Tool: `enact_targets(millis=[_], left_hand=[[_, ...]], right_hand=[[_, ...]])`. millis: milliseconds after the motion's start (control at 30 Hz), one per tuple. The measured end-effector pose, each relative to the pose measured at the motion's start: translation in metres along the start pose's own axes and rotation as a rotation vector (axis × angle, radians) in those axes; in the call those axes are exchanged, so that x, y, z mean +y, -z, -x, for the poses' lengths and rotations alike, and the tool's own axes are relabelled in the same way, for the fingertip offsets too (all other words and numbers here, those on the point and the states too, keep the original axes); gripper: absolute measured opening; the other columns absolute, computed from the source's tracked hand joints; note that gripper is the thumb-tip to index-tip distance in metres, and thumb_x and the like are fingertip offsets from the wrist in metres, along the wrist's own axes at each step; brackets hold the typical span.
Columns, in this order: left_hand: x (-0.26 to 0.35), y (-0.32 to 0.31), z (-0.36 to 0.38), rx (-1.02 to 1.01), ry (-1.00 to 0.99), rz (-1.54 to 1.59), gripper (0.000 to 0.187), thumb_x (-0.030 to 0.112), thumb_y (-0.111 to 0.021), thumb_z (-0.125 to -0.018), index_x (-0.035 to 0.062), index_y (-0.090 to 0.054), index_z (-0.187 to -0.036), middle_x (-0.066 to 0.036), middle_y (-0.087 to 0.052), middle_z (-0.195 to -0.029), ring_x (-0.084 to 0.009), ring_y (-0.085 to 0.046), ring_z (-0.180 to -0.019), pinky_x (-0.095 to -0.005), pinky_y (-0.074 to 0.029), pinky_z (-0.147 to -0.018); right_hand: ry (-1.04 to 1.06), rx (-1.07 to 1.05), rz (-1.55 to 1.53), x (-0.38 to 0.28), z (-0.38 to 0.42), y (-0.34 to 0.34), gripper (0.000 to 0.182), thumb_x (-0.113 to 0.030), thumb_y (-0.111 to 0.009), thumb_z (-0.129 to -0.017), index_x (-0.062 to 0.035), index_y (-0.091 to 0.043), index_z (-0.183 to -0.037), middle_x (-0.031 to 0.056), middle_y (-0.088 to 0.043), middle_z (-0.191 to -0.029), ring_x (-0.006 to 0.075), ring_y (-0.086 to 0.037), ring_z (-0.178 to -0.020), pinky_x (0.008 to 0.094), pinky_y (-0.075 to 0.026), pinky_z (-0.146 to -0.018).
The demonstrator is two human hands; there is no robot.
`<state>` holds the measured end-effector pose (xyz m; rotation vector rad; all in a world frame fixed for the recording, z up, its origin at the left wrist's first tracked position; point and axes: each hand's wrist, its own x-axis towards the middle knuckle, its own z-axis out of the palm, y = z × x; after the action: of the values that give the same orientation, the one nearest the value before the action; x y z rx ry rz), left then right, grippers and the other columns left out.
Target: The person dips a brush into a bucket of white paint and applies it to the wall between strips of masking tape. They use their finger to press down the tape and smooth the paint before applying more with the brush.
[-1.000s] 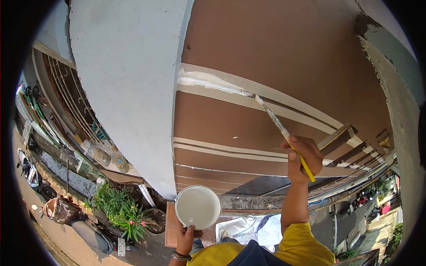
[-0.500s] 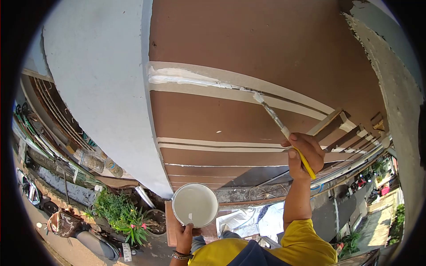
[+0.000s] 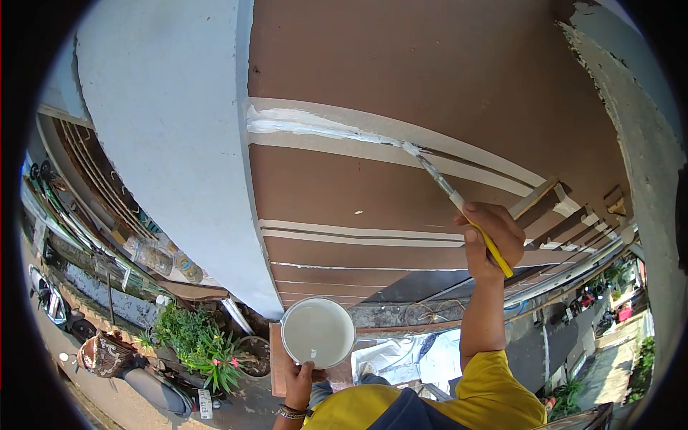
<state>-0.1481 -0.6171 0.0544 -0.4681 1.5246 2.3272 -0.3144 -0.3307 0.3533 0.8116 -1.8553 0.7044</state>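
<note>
My right hand (image 3: 493,236) is closed round the yellow handle of a paintbrush (image 3: 438,179). The white-loaded bristles touch a narrow groove between two strips of masking tape (image 3: 473,167) on the brown wall (image 3: 401,64). Wet white paint (image 3: 315,129) covers the groove left of the brush, spreading onto the tape; to the right the groove is dark. Low in the view, my left hand (image 3: 299,380) grips the rim of a white bucket (image 3: 318,332) with pale paint inside, thumb over the near edge.
A pale blue-white pillar (image 3: 165,129) borders the wall on the left. A second taped groove (image 3: 358,238) runs lower down. Below are a white sheet (image 3: 408,358), potted plants (image 3: 193,337) and a parked motorbike (image 3: 150,387). Wooden slats (image 3: 537,201) jut out at right.
The brush tip has moved slightly left along the groove and now presses on it. The whole view has shifted a little; the bucket stays in my left hand.
</note>
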Motion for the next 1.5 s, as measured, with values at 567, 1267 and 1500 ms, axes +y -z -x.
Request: enact_targets(millis=[567, 1267, 1500], left_hand=[[0.002, -0.001, -0.005, 0.006, -0.004, 0.02, 0.051, -0.002, -0.045, -0.091, 0.0068, -0.033, -0.14, -0.015, -0.068, -0.094, -0.0205, -0.07, -0.063, -0.0309, -0.062, -0.056], [-0.017, -0.001, -0.006, 0.056, -0.027, 0.13, 0.05, 0.002, -0.048, -0.095, 0.0013, -0.033, -0.142, -0.016, -0.069, -0.085, -0.0229, -0.07, -0.059, -0.0309, -0.059, -0.052], [0.018, -0.007, 0.003, 0.042, -0.067, 0.068, 0.044, 0.003, -0.049, -0.095, 0.0017, -0.037, -0.138, -0.017, -0.069, -0.085, -0.0232, -0.07, -0.06, -0.0311, -0.059, -0.052]], right_hand=[[0.011, -0.029, -0.079, -0.005, -0.011, -0.007, 0.02, -0.003, -0.068, -0.081, -0.0013, -0.076, -0.099, 0.0124, -0.073, -0.086, 0.0174, -0.071, -0.07, 0.0258, -0.057, -0.063], [0.007, -0.167, 0.08, -0.011, -0.013, -0.003, 0.021, 0.0, -0.068, -0.082, 0.0021, -0.073, -0.103, 0.0147, -0.073, -0.09, 0.0202, -0.072, -0.074, 0.0283, -0.059, -0.066], [0.021, -0.121, 0.019, -0.02, -0.015, 0.005, 0.025, 0.001, -0.07, -0.078, 0.0009, -0.074, -0.103, 0.0127, -0.073, -0.087, 0.0208, -0.072, -0.073, 0.0266, -0.057, -0.066]])
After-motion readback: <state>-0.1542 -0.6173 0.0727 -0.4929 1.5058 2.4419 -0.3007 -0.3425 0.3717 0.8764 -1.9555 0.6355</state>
